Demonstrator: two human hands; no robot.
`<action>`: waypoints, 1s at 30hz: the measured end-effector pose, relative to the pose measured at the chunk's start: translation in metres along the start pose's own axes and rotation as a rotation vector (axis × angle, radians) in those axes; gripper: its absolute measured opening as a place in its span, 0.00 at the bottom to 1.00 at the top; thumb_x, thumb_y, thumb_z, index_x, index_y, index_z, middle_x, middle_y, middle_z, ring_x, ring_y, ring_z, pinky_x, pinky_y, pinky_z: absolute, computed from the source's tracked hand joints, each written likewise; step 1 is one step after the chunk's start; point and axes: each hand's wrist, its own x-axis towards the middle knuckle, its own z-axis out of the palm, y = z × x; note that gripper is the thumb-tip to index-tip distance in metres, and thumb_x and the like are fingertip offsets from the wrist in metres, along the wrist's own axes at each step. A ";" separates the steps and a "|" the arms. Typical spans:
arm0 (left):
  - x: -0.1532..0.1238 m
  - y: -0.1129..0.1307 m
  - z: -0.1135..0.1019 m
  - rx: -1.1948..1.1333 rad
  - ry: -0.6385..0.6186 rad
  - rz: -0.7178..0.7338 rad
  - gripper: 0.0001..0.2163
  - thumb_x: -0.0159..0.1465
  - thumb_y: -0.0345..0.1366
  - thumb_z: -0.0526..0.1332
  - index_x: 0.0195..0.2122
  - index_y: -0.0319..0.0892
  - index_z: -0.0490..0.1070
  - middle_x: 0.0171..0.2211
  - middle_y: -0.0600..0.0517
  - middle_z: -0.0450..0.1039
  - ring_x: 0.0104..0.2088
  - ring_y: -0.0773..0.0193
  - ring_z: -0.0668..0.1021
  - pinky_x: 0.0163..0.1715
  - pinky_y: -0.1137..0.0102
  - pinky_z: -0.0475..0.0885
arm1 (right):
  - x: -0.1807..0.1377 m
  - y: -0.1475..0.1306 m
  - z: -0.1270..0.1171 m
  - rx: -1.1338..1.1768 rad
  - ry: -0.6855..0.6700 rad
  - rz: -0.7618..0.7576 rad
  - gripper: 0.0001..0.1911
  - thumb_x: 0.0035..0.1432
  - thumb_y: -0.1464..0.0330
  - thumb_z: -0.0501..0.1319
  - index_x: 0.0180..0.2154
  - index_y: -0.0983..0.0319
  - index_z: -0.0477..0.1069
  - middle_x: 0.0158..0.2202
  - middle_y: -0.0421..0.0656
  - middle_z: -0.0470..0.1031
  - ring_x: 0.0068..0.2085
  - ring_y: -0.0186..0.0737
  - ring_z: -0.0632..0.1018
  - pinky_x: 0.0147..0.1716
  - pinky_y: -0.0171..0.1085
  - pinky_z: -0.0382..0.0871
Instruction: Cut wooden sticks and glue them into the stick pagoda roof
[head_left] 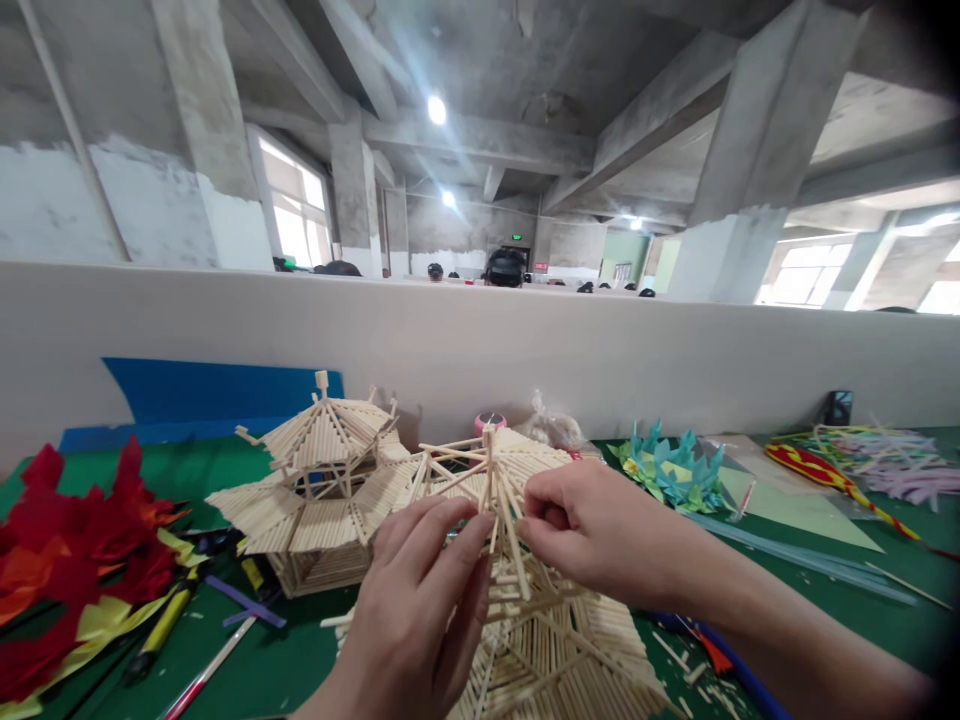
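Observation:
A pavilion model built of thin wooden sticks stands in front of me, its upper roof partly bare ribs and partly covered with rows of sticks. My left hand is at the left of the roof, its fingers bent together and the fingertips against the ribs below the peak. On the other side, my right hand is closed in a pinch beside the slanting ribs. Whatever lies between its fingertips is hidden. Behind my left hand stands a second stick pavilion with a covered two-tier roof.
Red paper flowers, a yellow-black cutter and crossed purple strips lie left. Blue-green folded paper, pale paper sheets and pastel strips lie right. Stick scraps litter the green mat. A white partition stands behind.

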 end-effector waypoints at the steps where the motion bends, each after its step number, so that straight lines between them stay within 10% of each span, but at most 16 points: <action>1: 0.000 0.000 0.000 0.000 -0.009 -0.004 0.16 0.56 0.19 0.53 0.46 0.33 0.64 0.43 0.43 0.63 0.44 0.56 0.65 0.41 0.59 0.62 | 0.000 0.000 0.000 0.002 -0.004 0.002 0.11 0.48 0.72 0.52 0.17 0.61 0.55 0.15 0.34 0.57 0.19 0.28 0.58 0.17 0.30 0.49; 30: 0.001 0.000 0.001 0.006 -0.015 -0.020 0.17 0.55 0.19 0.54 0.45 0.37 0.66 0.42 0.43 0.63 0.43 0.54 0.66 0.39 0.56 0.65 | 0.000 -0.001 -0.003 0.026 -0.016 -0.023 0.13 0.47 0.72 0.52 0.15 0.61 0.53 0.15 0.33 0.51 0.19 0.28 0.55 0.18 0.32 0.48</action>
